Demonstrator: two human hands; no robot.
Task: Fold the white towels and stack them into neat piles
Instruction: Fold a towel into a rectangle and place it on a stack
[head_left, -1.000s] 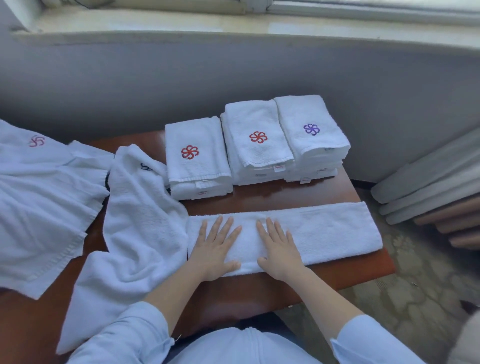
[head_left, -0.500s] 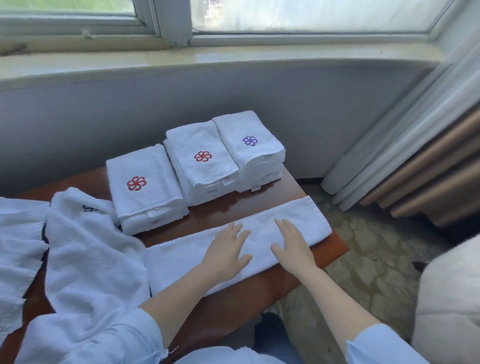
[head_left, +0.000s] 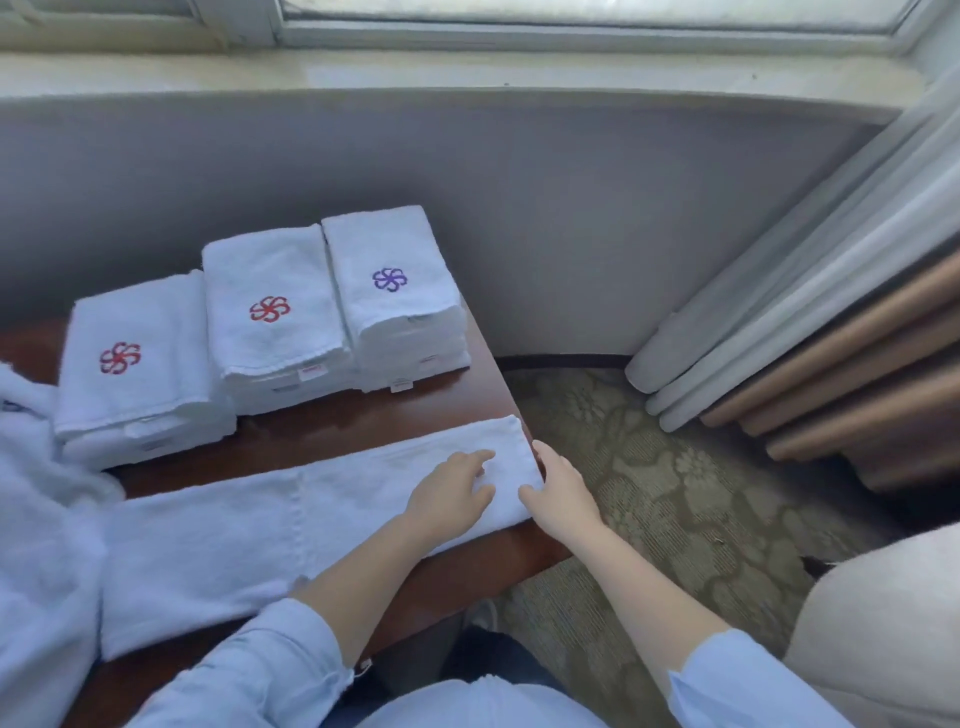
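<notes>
Towel (head_left: 260, 530), folded into a long strip, lies along near side of table (head_left: 332, 431), right end at table's right edge. Left hand (head_left: 452, 493) flat on it near that end, fingers relaxed. Right hand (head_left: 561, 499) at the end edge, thumb on top; grip can't tell. Far side: three folded stacks, red flower logo (head_left: 120, 357), red (head_left: 269, 309), purple (head_left: 389, 279). Small tags (head_left: 310, 370) unreadable. Loose towels (head_left: 41, 519) left.

A dark brown wooden table (head_left: 483, 364) stands against a grey wall (head_left: 571, 208) under a pale window sill (head_left: 467, 73). To the right hang curtains (head_left: 831, 312) – white folds, then tan – above a patterned carpet (head_left: 675, 493).
</notes>
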